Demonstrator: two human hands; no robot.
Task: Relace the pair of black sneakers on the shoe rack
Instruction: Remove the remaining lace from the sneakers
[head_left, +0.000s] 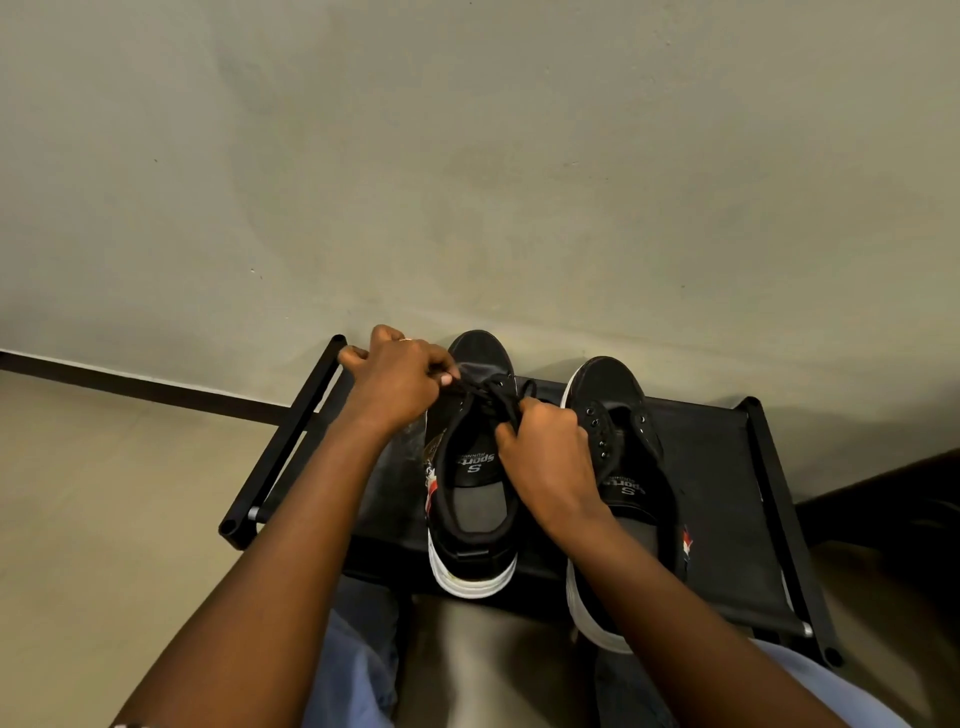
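Two black sneakers with white soles stand side by side on a black shoe rack, toes toward the wall. The left sneaker carries a black lace across its upper eyelets. My left hand pinches one end of that lace at the sneaker's left side. My right hand grips the other end over the sneaker's right edge. The right sneaker shows bare eyelets and no lace; my right wrist and forearm cover part of its heel opening.
The rack stands against a plain grey wall with a dark skirting strip at the left. Pale floor lies left of the rack. My knees in light blue jeans sit just under the rack's near edge.
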